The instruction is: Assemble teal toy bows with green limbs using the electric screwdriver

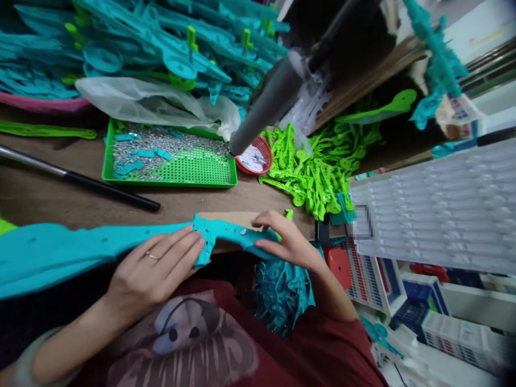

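Far left: long teal strip point(100, 242) lies across the near edge of the surface point(193, 201), its broad end running out of frame. Behind it, a black rod point(100, 187) lies slantwise, and a green tray point(209, 180) holds small silver parts and teal bits, with a clear bag point(153, 102) and a pile of teal parts point(161, 37) behind. Left hand point(157, 269): fingers nearly straight, laid flat on top of the strip; thumb hidden, grip underneath cannot be told. Right hand point(284, 242): fingers curled over the strip's narrow end, thumb along its near edge. Below it, a teal bundle point(282, 295) in the lap. Beyond: red basket point(264, 148), lime parts heap point(318, 172), white ribbed panel point(435, 209) at right.
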The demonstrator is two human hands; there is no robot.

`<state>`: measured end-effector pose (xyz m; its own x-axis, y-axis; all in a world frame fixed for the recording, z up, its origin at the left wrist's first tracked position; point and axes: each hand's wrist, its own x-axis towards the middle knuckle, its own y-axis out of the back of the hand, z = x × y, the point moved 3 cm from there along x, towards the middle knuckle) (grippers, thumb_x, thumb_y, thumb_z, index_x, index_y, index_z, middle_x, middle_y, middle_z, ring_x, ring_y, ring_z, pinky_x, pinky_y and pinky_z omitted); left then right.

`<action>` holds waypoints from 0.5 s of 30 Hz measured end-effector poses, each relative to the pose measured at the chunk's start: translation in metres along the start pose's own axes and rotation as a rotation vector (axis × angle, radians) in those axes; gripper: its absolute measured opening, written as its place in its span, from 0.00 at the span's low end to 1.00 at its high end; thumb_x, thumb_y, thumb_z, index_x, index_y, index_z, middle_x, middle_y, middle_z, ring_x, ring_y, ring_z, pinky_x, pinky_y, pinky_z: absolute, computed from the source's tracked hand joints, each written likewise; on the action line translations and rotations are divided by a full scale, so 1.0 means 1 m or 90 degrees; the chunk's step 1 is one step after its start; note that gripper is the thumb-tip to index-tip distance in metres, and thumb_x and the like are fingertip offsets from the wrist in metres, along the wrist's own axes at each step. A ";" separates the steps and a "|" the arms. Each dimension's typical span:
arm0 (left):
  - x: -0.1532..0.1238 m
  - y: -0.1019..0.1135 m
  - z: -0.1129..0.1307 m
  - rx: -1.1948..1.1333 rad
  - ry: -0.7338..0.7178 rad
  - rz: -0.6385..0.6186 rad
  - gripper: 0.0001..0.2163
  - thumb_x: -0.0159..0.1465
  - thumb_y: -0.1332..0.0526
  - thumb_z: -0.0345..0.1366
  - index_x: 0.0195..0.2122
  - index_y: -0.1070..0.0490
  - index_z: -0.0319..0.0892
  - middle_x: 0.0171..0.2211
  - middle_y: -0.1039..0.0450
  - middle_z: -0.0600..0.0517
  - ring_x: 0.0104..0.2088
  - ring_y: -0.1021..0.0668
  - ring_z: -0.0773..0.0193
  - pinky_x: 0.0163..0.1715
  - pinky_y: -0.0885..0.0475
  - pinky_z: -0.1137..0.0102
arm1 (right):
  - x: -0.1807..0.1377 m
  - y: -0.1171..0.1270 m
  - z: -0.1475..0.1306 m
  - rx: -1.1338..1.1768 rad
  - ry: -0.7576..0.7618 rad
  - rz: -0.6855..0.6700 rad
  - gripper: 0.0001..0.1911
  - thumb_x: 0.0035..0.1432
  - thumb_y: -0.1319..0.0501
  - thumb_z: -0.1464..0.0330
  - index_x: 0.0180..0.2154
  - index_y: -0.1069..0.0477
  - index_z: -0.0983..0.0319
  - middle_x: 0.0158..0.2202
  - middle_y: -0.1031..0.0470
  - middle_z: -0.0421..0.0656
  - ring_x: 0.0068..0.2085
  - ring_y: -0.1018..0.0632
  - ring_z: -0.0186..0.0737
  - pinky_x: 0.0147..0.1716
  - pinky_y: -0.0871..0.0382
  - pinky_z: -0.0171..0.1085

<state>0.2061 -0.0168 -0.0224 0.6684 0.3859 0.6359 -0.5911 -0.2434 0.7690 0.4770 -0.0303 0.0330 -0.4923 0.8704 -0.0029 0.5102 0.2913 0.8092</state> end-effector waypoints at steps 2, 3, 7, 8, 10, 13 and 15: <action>0.017 0.007 -0.013 -0.011 -0.005 0.015 0.17 0.68 0.36 0.35 0.56 0.28 0.36 0.52 0.20 0.42 0.49 0.18 0.49 0.48 0.27 0.58 | -0.018 0.013 -0.019 -0.148 -0.030 0.035 0.17 0.66 0.37 0.61 0.53 0.30 0.61 0.47 0.24 0.50 0.47 0.25 0.46 0.47 0.28 0.45; 0.026 0.010 -0.020 -0.019 -0.005 0.024 0.17 0.68 0.36 0.36 0.57 0.28 0.37 0.51 0.20 0.42 0.47 0.17 0.49 0.48 0.27 0.58 | -0.025 0.016 -0.026 -0.215 -0.035 0.070 0.15 0.67 0.38 0.63 0.52 0.29 0.61 0.47 0.24 0.51 0.47 0.25 0.47 0.47 0.29 0.46; 0.053 0.008 -0.042 -0.045 0.001 0.045 0.16 0.68 0.37 0.41 0.55 0.28 0.41 0.46 0.18 0.45 0.43 0.17 0.50 0.43 0.26 0.58 | -0.038 0.015 -0.024 -0.339 -0.032 0.257 0.11 0.68 0.41 0.69 0.51 0.27 0.61 0.47 0.22 0.52 0.47 0.24 0.48 0.47 0.29 0.48; 0.058 0.006 -0.046 -0.047 0.005 0.042 0.15 0.69 0.38 0.41 0.54 0.28 0.42 0.45 0.18 0.45 0.43 0.17 0.50 0.42 0.26 0.59 | -0.036 0.015 -0.020 -0.345 -0.020 0.286 0.11 0.68 0.41 0.69 0.51 0.27 0.61 0.47 0.22 0.52 0.47 0.24 0.49 0.46 0.29 0.48; 0.068 0.002 -0.050 -0.047 0.020 0.034 0.13 0.70 0.40 0.43 0.52 0.27 0.44 0.45 0.18 0.47 0.43 0.18 0.51 0.42 0.27 0.60 | -0.028 0.018 -0.011 -0.335 0.001 0.310 0.11 0.67 0.40 0.69 0.50 0.27 0.61 0.46 0.21 0.51 0.46 0.23 0.48 0.45 0.28 0.46; 0.081 0.002 -0.054 -0.049 0.044 0.021 0.13 0.72 0.44 0.46 0.49 0.27 0.45 0.43 0.18 0.49 0.42 0.18 0.53 0.40 0.26 0.62 | -0.014 0.031 -0.002 -0.284 0.019 0.299 0.07 0.67 0.39 0.67 0.45 0.25 0.61 0.42 0.20 0.49 0.42 0.22 0.43 0.42 0.28 0.42; 0.083 0.009 -0.061 -0.050 0.040 -0.018 0.16 0.73 0.47 0.48 0.50 0.27 0.44 0.43 0.18 0.49 0.41 0.18 0.55 0.39 0.26 0.63 | -0.007 0.041 0.001 -0.273 0.027 0.280 0.06 0.68 0.39 0.66 0.42 0.25 0.61 0.39 0.20 0.47 0.40 0.22 0.42 0.40 0.28 0.40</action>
<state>0.2286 0.0671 0.0332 0.6568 0.4477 0.6067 -0.6077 -0.1622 0.7775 0.5023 -0.0241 0.0659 -0.3323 0.8537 0.4010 0.3469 -0.2847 0.8936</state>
